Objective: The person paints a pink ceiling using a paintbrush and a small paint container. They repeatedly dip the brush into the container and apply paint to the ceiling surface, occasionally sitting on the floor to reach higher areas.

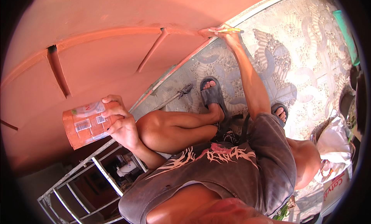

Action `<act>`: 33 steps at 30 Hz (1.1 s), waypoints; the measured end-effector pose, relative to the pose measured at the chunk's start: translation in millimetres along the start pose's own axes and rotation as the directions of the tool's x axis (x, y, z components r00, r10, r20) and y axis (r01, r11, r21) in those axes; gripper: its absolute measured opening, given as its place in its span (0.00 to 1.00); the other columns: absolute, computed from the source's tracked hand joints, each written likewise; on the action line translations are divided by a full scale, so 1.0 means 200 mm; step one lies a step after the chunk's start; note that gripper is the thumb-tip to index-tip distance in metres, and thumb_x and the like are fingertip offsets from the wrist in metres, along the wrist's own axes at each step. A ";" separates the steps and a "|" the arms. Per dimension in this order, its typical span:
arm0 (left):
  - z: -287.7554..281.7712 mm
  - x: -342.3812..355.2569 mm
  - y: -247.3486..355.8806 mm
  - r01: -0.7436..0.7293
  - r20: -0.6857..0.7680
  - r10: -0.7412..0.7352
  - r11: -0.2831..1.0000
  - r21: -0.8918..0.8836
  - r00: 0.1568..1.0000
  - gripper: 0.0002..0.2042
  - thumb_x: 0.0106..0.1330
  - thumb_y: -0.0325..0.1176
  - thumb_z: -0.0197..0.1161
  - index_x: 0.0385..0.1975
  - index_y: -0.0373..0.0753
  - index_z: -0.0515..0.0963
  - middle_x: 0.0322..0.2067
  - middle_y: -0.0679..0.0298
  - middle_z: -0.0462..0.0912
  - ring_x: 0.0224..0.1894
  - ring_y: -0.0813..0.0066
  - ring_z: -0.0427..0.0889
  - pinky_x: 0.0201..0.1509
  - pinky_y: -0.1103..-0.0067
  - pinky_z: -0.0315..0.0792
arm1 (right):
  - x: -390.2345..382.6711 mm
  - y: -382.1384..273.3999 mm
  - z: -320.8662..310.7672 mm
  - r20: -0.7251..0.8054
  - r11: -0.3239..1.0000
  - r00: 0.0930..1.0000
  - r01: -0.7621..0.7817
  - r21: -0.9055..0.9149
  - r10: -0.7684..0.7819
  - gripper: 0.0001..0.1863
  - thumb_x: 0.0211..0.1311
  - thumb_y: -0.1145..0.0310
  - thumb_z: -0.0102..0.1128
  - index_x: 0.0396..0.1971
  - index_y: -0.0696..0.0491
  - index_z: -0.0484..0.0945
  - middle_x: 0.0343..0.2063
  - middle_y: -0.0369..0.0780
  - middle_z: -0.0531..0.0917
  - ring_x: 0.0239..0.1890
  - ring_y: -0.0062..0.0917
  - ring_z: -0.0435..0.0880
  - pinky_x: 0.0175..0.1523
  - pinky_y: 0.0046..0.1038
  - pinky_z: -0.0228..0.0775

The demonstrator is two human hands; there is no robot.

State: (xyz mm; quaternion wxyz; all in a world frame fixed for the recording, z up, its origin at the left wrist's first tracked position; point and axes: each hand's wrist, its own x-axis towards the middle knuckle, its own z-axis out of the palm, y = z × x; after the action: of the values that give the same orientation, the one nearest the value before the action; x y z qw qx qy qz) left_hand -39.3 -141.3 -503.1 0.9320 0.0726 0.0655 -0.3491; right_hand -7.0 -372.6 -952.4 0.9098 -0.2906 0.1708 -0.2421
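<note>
My left hand is closed around the side of an orange-smeared can, which carries pale labels. The can is tilted, and its opening and contents are hidden from this view. Out ahead, my right arm reaches to the orange-painted wall. Pinched in my right hand is a paintbrush with a yellow handle. Its bristle end meets the wall near the lower border, where wall and floor come together. A darker orange band runs along the wall to the left of the brush.
Patterned stone tile floor spreads to the right. A metal frame stands at lower left. A stick with a dark end lies near my sandalled foot. At right are a white sack, a carton and a green object.
</note>
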 end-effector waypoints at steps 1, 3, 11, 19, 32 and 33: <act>0.00 -0.02 0.00 -0.009 0.006 0.009 1.000 0.003 1.000 0.19 0.65 0.29 0.59 0.56 0.34 0.69 0.55 0.60 0.68 0.50 0.61 0.80 0.28 0.76 0.85 | 0.00 -0.03 0.06 0.083 0.999 0.996 0.031 -0.008 -0.030 0.08 0.61 0.85 0.59 0.37 0.57 0.75 0.52 0.58 0.80 0.59 0.42 0.80 0.64 0.41 0.73; 0.01 -0.02 0.01 -0.012 0.012 0.012 1.000 0.005 1.000 0.19 0.66 0.29 0.59 0.56 0.34 0.69 0.55 0.60 0.68 0.50 0.61 0.80 0.28 0.76 0.85 | 0.00 -0.06 0.11 0.050 0.979 0.999 0.009 0.202 -0.020 0.07 0.61 0.85 0.59 0.37 0.57 0.75 0.53 0.59 0.79 0.59 0.42 0.79 0.64 0.41 0.73; 0.00 0.00 0.00 -0.003 0.005 0.003 1.000 0.019 1.000 0.19 0.66 0.31 0.58 0.56 0.33 0.68 0.55 0.59 0.68 0.50 0.60 0.80 0.28 0.76 0.85 | 0.01 0.01 -0.01 -0.033 0.962 0.993 -0.100 0.256 0.112 0.06 0.62 0.85 0.57 0.36 0.58 0.74 0.47 0.51 0.81 0.54 0.38 0.82 0.62 0.40 0.76; 0.01 -0.02 -0.02 0.004 -0.010 -0.004 0.999 0.036 1.000 0.18 0.66 0.30 0.58 0.54 0.32 0.69 0.55 0.59 0.68 0.49 0.62 0.80 0.27 0.76 0.85 | 0.01 0.00 -0.08 -0.117 0.996 0.991 -0.051 0.077 0.060 0.07 0.60 0.82 0.62 0.33 0.55 0.75 0.44 0.47 0.84 0.53 0.34 0.83 0.61 0.36 0.75; 0.01 -0.02 -0.02 0.021 0.005 -0.021 0.999 0.031 1.000 0.17 0.66 0.29 0.58 0.54 0.33 0.69 0.55 0.59 0.68 0.50 0.63 0.79 0.28 0.76 0.84 | 0.01 -0.35 0.48 0.265 0.918 0.943 0.088 0.386 -0.202 0.08 0.63 0.85 0.60 0.34 0.54 0.74 0.49 0.54 0.82 0.56 0.36 0.81 0.61 0.32 0.74; 0.00 -0.02 -0.02 0.023 0.004 -0.023 0.999 0.035 1.000 0.17 0.66 0.29 0.58 0.54 0.33 0.69 0.55 0.59 0.68 0.50 0.63 0.79 0.28 0.76 0.84 | 0.02 -0.31 0.46 0.264 0.896 0.949 0.041 0.442 -0.174 0.08 0.63 0.84 0.60 0.34 0.54 0.73 0.50 0.54 0.82 0.56 0.36 0.81 0.61 0.33 0.74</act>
State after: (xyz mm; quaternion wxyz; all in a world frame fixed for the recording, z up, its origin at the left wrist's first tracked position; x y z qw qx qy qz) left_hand -43.6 -141.8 -501.9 0.9267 0.0873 0.0580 -0.3610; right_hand 17.2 -378.7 -843.9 0.9516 -0.1244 -0.0419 -0.2780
